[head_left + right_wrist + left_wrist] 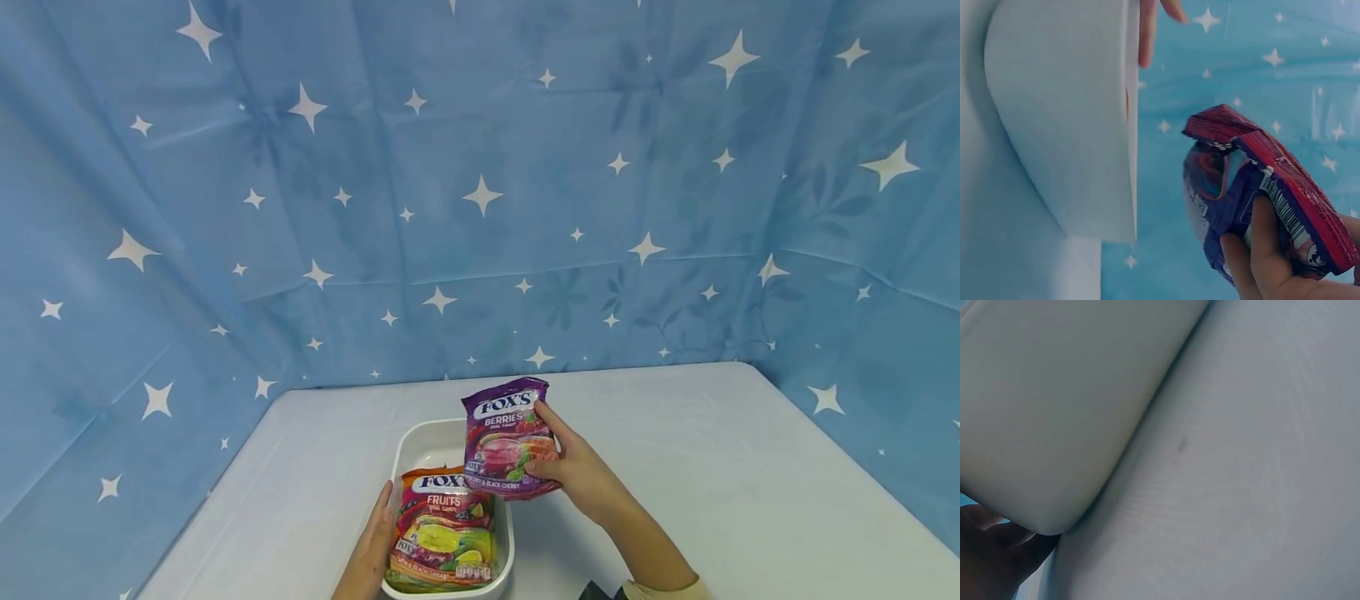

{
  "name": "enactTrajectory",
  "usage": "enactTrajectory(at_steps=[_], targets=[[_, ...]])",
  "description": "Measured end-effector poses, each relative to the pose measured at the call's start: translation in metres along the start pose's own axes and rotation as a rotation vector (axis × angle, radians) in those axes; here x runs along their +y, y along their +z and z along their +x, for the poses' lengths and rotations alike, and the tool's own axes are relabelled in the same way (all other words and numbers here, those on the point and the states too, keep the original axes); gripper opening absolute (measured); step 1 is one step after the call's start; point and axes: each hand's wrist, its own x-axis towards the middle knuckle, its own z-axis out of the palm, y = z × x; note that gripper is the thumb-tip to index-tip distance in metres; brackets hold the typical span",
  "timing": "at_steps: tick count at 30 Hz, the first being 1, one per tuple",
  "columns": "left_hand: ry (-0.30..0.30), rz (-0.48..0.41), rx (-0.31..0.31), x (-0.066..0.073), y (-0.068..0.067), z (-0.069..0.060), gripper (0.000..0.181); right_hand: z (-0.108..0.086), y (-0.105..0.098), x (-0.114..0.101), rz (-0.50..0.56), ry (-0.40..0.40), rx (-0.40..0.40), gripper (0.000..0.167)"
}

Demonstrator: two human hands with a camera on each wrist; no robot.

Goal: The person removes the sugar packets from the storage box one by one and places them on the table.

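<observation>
My right hand (573, 467) pinches a purple bag of Fox's Berries candy (510, 442) by its right side, holding it above the right part of a white tub (508, 546). In the right wrist view the bag (1229, 200) shows its back seam and barcode, with the fingers (1266, 250) bent against it. Inside the tub lies a red and orange bag of Fox's Fruits candy (442, 533), its upper right corner covered by the purple bag. Against the tub's left side rests my left hand (369, 550), its fingers fairly straight along the rim.
The tub stands on a white-covered table (675, 450), near its front edge. A blue curtain with white stars (480, 250) hangs behind the table and along both sides.
</observation>
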Motion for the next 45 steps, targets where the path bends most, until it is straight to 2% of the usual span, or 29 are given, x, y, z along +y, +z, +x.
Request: enactTrajectory(at_steps=[8, 13, 18, 40, 45], targets=[[-0.022, -0.016, -0.004, 0.0, -0.001, 0.001, 0.06, 0.004, -0.025, -0.003, -0.156, -0.015, 0.115, 0.08], [-0.027, -0.019, -0.005, 0.0, -0.001, 0.001, 0.061, 0.007, -0.032, 0.001, -0.261, -0.013, 0.122, 0.079], [-0.035, -0.022, -0.001, 0.0, 0.0, 0.0, 0.061, 0.011, -0.032, 0.008, -0.318, 0.015, 0.115, 0.079], [-0.037, -0.022, -0.01, -0.001, 0.001, 0.0, 0.061, 0.017, -0.03, 0.023, -0.404, 0.041, 0.107, 0.082], [-0.037, -0.015, 0.0, -0.002, 0.001, 0.001, 0.061, 0.018, -0.029, 0.026, -0.427, 0.03, 0.085, 0.081]])
